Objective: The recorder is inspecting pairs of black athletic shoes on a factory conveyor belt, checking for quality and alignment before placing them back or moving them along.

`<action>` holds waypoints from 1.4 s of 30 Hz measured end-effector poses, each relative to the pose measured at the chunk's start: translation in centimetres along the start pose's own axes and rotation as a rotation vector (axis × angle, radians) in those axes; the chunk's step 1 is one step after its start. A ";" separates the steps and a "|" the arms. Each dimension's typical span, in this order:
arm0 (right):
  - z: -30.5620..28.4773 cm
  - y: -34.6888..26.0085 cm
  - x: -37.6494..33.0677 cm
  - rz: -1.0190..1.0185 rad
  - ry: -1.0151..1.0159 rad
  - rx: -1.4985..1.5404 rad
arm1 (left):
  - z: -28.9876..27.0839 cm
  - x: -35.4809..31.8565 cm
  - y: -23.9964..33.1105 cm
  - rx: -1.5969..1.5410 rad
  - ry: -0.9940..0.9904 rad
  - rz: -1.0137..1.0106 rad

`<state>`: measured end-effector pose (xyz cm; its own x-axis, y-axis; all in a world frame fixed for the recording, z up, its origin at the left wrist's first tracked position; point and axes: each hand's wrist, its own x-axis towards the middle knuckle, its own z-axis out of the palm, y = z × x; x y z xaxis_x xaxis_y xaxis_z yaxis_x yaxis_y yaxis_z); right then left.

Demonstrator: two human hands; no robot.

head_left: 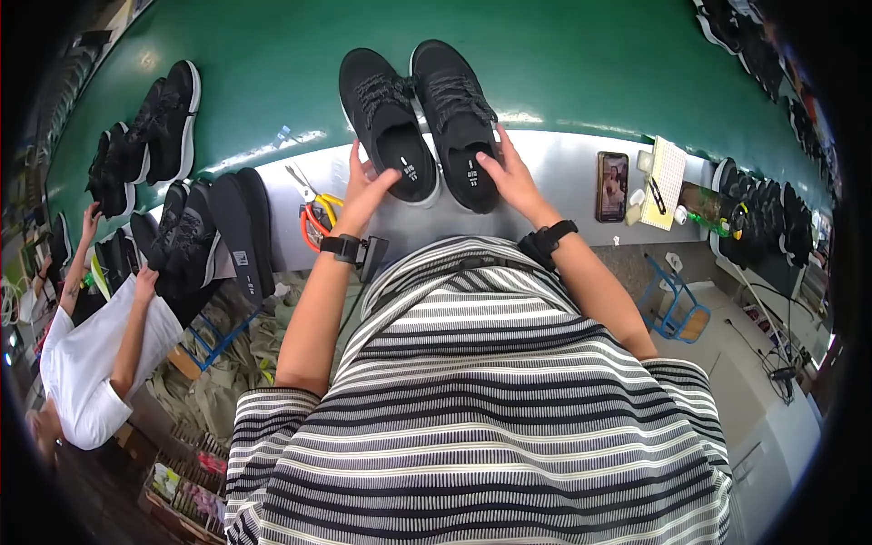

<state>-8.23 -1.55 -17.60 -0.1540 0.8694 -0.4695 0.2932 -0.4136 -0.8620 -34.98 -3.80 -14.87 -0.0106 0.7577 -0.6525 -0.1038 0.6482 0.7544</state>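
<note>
Two black sneakers with white soles and dark laces lie side by side in front of me, toes pointing away, heels over the grey metal edge. My left hand [368, 189] grips the heel of the left sneaker [374, 95], its thumb inside the opening. Round the heel of the right sneaker [452, 91] closes my right hand [513, 177], thumb likewise on the insole. Pale print shows on both insoles. Left of my left hand lie scissors [307, 186] and a tool with red and yellow handles [318, 218].
More black sneakers [173, 123] and black insoles [243, 232] lie to the left, where a co-worker in white [109, 354] handles shoes. On the right are a phone [612, 186], a notepad [666, 177] with a pen [656, 194], further shoes [772, 218] and a blue-framed stool [679, 309].
</note>
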 end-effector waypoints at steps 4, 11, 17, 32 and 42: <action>0.0 0.0 0.9 -0.056 0.027 0.077 | 0.3 -0.6 -0.8 -0.002 -0.087 0.094; -0.4 -1.1 -1.7 -0.184 -0.031 -0.042 | 1.3 -3.3 0.3 0.121 -0.129 0.315; -2.6 -8.3 -5.2 -0.434 0.026 0.045 | 2.3 -8.5 5.4 0.102 -0.082 0.481; -4.7 -18.3 -10.8 -0.678 0.039 0.169 | 4.8 -13.6 13.1 0.025 0.057 0.982; -6.4 -18.7 -10.8 -0.369 -0.137 0.692 | 0.9 -13.6 11.1 -0.346 -0.185 0.544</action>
<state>-5.96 -1.47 4.80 -0.2549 0.9606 -0.1108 -0.4453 -0.2183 -0.8684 -35.05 -6.82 2.46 0.0163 0.9901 -0.1396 -0.4450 0.1322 0.8857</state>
